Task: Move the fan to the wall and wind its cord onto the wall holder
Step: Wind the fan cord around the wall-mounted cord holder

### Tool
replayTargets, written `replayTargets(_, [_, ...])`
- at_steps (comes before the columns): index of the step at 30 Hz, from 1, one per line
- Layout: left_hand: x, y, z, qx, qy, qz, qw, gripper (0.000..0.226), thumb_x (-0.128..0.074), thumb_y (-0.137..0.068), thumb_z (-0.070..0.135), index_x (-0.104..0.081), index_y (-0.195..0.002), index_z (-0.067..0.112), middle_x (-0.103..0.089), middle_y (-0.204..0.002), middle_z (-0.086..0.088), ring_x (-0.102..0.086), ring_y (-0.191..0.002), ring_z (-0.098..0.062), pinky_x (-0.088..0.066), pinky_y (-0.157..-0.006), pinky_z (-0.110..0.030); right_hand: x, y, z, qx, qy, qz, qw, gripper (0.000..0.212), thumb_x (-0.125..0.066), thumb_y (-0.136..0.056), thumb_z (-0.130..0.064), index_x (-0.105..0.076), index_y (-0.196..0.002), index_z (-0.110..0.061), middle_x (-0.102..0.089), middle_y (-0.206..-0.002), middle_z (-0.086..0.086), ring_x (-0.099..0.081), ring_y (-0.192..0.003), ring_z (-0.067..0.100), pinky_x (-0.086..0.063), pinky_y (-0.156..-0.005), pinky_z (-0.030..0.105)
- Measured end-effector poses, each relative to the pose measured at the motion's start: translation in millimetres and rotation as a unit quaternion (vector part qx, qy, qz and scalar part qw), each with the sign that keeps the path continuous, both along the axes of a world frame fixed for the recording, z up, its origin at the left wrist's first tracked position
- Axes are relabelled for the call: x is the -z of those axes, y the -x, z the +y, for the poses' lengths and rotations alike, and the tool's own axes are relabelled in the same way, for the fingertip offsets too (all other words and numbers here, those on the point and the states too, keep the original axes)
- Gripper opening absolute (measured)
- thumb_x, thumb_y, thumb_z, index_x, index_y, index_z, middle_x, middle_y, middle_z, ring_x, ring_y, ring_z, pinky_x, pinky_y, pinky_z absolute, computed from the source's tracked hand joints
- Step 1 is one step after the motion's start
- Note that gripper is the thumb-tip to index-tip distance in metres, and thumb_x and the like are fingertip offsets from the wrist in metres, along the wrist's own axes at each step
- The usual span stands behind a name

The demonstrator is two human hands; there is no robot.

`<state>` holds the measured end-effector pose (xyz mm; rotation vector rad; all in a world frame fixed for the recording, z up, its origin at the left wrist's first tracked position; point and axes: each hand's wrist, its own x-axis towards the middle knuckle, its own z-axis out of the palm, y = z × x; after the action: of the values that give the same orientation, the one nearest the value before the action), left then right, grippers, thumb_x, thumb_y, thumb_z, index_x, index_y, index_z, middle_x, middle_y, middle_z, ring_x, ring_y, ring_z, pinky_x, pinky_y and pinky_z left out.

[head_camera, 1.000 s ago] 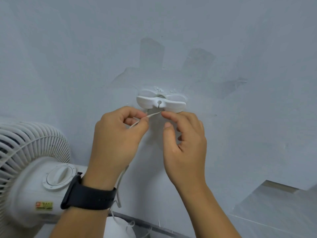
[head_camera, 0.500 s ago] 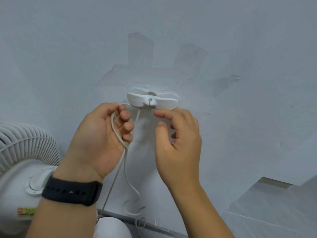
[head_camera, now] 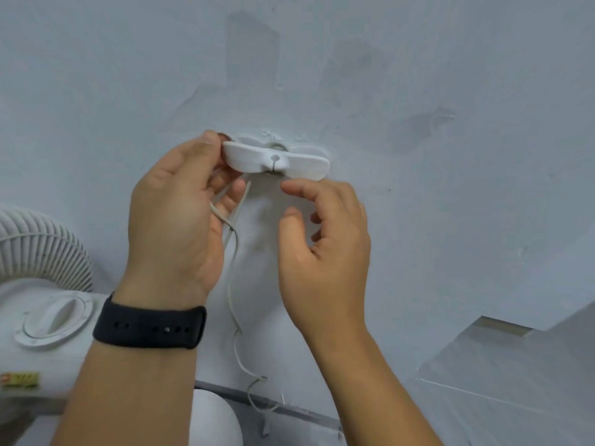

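- The fan [head_camera: 48, 300] already stands by the wall [head_camera: 450, 91], low on your left.
- You are at the winding step now. The cord [head_camera: 232, 278] goes up from the floor to the wall holder [head_camera: 277, 160].
- Your left hand [head_camera: 180, 217] has its grip curled round the cord, right at the left end of the holder.
- Your right hand [head_camera: 325, 239] holds nothing. Its fingers are loose, just under the holder.
- A lot of cord hangs slack below.
- Next, I think you need to loop the cord behind the holder's wings and keep it snug.
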<state>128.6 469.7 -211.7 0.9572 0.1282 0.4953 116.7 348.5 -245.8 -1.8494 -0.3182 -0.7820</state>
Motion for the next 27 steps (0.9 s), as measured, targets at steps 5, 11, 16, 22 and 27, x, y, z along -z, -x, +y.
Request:
replayTargets(5, [-7,7,-7,-0.114,-0.232,-0.038,0.965,0.013,-0.072,-0.096,0.034,-0.08,-0.086,0.03,-0.079,-0.085,0.009,-0.068,-0.081,-0.001,-0.055,-0.077,-0.02,-1,-1,1,0.001,-0.006,-0.002,1.0,0.029,-0.058,-0.087,-0.012,-0.071,-0.11,-0.024,-0.062,-0.105,-0.012,-0.055,-0.101,0.014,-0.049,-0.082,0.03])
replayTargets(11, [-4,7,-7,-0.093,-0.279,-0.068,0.953,0.019,-0.073,-0.093,0.032,-0.078,-0.075,0.032,-0.075,-0.102,-0.013,-0.071,-0.092,-0.014,-0.056,-0.094,-0.043,-8,-4,-4,-0.021,0.018,-0.026,0.999,0.023,-0.062,-0.092,-0.016,-0.076,-0.11,-0.02,-0.066,-0.092,-0.009,-0.06,-0.093,0.014,-0.047,-0.081,0.023])
replayTargets(16, [-11,15,-18,-0.106,-0.379,-0.07,0.917,0.023,-0.062,-0.103,0.03,-0.075,-0.084,0.032,-0.073,-0.103,0.005,-0.069,-0.092,0.004,-0.051,-0.077,-0.011,-14,2,-6,-0.107,0.054,0.011,0.993,0.013,-0.066,-0.099,-0.029,-0.075,-0.108,-0.026,-0.073,-0.101,-0.016,-0.058,-0.099,0.009,-0.043,-0.081,0.018])
replayTargets(22, [-14,19,-23,-0.092,-0.371,-0.066,0.922,0.034,-0.05,-0.105,0.019,-0.074,-0.089,0.037,-0.073,-0.113,0.006,-0.07,-0.099,0.004,-0.054,-0.083,-0.013,-12,4,-2,-0.198,-0.05,0.08,0.976,0.015,-0.062,-0.103,-0.026,-0.076,-0.102,-0.02,-0.069,-0.082,-0.016,-0.059,-0.08,0.009,-0.045,-0.072,0.024])
replayTargets(27, [-11,18,-20,-0.107,-0.417,-0.072,0.9,0.031,-0.046,-0.105,0.023,-0.071,-0.099,0.041,-0.071,-0.115,0.012,-0.066,-0.108,0.006,-0.047,-0.094,-0.01,-20,-2,-14,-0.108,-0.212,0.068,0.969,0.006,-0.067,-0.101,-0.022,-0.072,-0.101,-0.019,-0.065,-0.062,0.002,-0.056,-0.059,0.002,-0.046,-0.061,0.017])
